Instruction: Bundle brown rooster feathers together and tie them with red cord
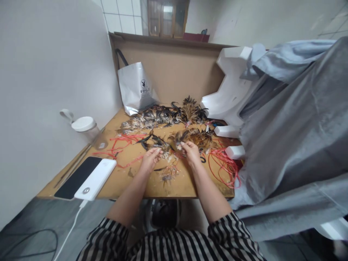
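My left hand point(152, 158) is closed in a pinch above the table, at the near edge of a small heap of dark feathers point(160, 142); what lies between its fingertips is too small to make out. My right hand point(191, 151) is pinched shut on a brown, fluffy feather point(178, 139). Just beyond it lies a pile of brown and black feathers point(202, 139). Between my forearms, small loose feathers and bits of red strand point(169, 174) are scattered on the wooden tabletop point(174, 189).
Feather bundles point(156, 117) line the back below a silver bag point(136, 87). Red plastic string lies left point(122, 139) and tangled right point(224, 166). A lidded jar point(85, 127), a phone point(78, 177) and a cabled white power bank point(95, 179) stand left. White foam point(228, 87) and grey cloth point(285, 119) border the right.
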Available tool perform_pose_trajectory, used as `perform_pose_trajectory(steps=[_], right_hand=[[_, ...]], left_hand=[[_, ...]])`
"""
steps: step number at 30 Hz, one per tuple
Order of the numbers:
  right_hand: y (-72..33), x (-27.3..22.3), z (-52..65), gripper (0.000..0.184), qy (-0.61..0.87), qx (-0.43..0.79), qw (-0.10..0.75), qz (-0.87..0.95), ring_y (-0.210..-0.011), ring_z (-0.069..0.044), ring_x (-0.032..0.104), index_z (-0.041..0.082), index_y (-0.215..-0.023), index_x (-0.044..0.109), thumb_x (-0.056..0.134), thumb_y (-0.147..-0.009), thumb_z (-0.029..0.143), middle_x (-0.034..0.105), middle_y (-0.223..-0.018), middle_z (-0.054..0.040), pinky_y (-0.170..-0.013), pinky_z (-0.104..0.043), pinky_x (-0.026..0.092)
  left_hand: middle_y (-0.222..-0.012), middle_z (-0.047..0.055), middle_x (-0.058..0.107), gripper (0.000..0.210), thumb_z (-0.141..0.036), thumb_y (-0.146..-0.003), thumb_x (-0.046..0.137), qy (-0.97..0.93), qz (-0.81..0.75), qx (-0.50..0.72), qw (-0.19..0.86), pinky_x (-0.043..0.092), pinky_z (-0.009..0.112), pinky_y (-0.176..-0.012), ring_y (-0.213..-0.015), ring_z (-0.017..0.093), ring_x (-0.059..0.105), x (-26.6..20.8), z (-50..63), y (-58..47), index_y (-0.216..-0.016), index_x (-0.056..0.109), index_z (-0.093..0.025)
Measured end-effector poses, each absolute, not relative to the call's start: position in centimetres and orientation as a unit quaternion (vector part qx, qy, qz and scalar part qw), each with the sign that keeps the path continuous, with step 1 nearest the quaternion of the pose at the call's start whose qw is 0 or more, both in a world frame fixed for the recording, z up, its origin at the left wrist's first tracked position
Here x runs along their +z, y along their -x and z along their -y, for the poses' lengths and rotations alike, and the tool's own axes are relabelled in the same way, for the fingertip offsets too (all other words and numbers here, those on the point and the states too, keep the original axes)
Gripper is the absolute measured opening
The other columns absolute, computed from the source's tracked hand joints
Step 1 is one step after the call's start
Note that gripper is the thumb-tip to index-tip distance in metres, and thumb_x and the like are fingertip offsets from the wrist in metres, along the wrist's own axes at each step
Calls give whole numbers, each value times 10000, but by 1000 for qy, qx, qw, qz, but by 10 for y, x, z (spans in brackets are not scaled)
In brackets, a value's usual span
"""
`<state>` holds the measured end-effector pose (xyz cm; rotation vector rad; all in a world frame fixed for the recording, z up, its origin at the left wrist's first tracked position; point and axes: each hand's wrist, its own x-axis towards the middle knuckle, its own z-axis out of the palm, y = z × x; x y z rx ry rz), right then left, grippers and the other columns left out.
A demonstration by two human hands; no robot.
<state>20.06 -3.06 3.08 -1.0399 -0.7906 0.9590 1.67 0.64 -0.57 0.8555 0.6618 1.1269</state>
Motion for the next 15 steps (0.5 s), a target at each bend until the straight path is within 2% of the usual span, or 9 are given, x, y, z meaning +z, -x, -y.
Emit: perform_pose_trajectory(steps=[8, 15], right_hand=[[-302, 25, 71, 329, 533, 326, 712, 321, -361, -38, 331, 170, -546, 413, 671, -601, 366, 408, -417, 72, -372, -178, 231], [-349, 14, 90, 316, 620, 289, 661, 308, -350, -45, 319, 174, -532, 419, 663, -578, 371, 402, -401, 67, -351, -183, 215]], left_hand=[[-706, 36, 621, 263, -290, -646, 665, -395, -291, 501, 713, 386, 169, -487, -551, 66, 533, -5, -6, -17, -830, 605, -113], [-709, 41, 625, 271, -286, -639, 672, -397, -291, 492, 718, 398, 177, -509, -558, 67, 537, -7, -7, -16, -835, 607, -110]])
